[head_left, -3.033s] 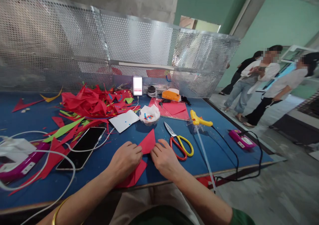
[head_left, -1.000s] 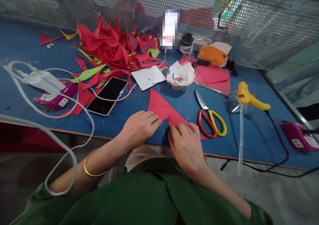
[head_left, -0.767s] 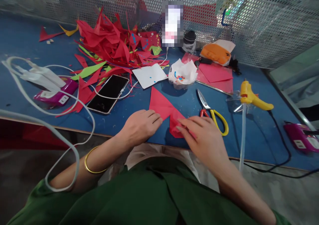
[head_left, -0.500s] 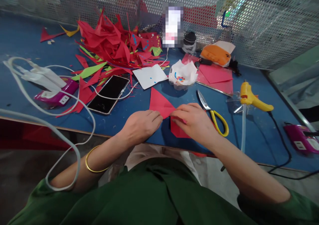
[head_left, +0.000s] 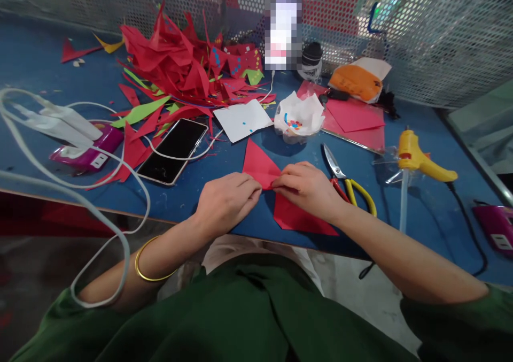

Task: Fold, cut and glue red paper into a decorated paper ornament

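Note:
A folded piece of red paper (head_left: pixel 260 164) rises to a point between my hands, near the front edge of the blue table. My left hand (head_left: pixel 228 199) pinches its lower left corner with the fingers pressed together. At its lower right edge my right hand (head_left: pixel 306 188) grips the paper between thumb and fingertips. Another red paper piece (head_left: pixel 300 218) lies flat on the table under my right hand, partly covered by it. Scissors (head_left: pixel 340 175) with red and yellow handles rest just beyond my right wrist, blades pointing away.
A heap of red paper scraps (head_left: pixel 172 57) fills the back left. Around the middle are a phone (head_left: pixel 174 153), a white card (head_left: pixel 242 120) and a small paper-lined bowl (head_left: pixel 296 117). A yellow glue gun (head_left: pixel 420 159) stands at right. White cables (head_left: pixel 124 164) loop across my left forearm.
My right hand has shifted slightly up and left along the paper, uncovering more of the lower red piece and the scissors' red handle. The view has turned slightly.

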{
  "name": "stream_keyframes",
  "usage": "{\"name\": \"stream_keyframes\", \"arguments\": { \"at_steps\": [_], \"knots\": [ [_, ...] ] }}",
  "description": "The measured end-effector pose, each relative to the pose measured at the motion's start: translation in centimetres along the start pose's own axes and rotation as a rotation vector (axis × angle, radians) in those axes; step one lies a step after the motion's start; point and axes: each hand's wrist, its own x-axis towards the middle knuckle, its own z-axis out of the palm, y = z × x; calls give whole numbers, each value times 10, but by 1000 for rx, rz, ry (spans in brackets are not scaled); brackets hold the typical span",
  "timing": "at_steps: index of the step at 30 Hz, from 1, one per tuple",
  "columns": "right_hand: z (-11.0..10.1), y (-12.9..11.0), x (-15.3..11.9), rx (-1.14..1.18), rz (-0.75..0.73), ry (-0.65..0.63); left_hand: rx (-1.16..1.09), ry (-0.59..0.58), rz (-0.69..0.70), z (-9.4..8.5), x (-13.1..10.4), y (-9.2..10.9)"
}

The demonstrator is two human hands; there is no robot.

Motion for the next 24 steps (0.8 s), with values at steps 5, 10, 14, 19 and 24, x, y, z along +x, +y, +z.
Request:
{"name": "stream_keyframes", "arguments": {
  "at_steps": [5, 10, 14, 19, 24],
  "knots": [
    [6, 0, -2, 68, 63, 80, -152, -18, -83, -5, -2, -5],
    [6, -3, -1, 151, 167, 56, -202, -35, -290, -16, -11, -12],
    [4, -4, 0, 156, 204, 37, -221, -41, -333, -15, -10, -10],
    [4, -5, 2, 141, 225, 16, -141, -59, -295, -7, -3, -5],
    [4, -6, 5, 167, 283, -18, -133, -75, -323, -7, 1, -7]
  ]
}}
